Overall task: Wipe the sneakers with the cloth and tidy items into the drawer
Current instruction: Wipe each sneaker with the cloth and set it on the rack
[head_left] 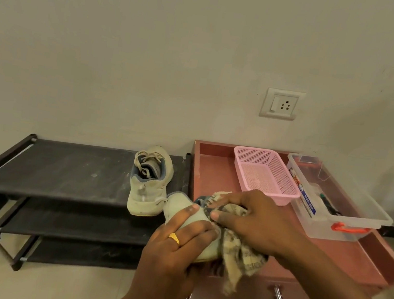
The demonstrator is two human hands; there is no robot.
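My left hand (174,250), with a gold ring, grips a pale sneaker (178,203) held in the air over the gap between the rack and the drawer unit. My right hand (254,220) presses a checked beige cloth (243,256) against that sneaker's side; the cloth's loose end hangs down. The second pale sneaker (149,180) stands on the top shelf of the black shoe rack (61,170), heel toward me. The reddish-brown drawer unit (216,169) is at the right, with two drawer fronts and metal handles (279,297) shut below my hands.
On top of the drawer unit sit an empty pink mesh basket (267,174) and a clear plastic box (335,201) with orange clasps holding pens. A wall socket (282,104) is above. Pale floor lies in front of the rack.
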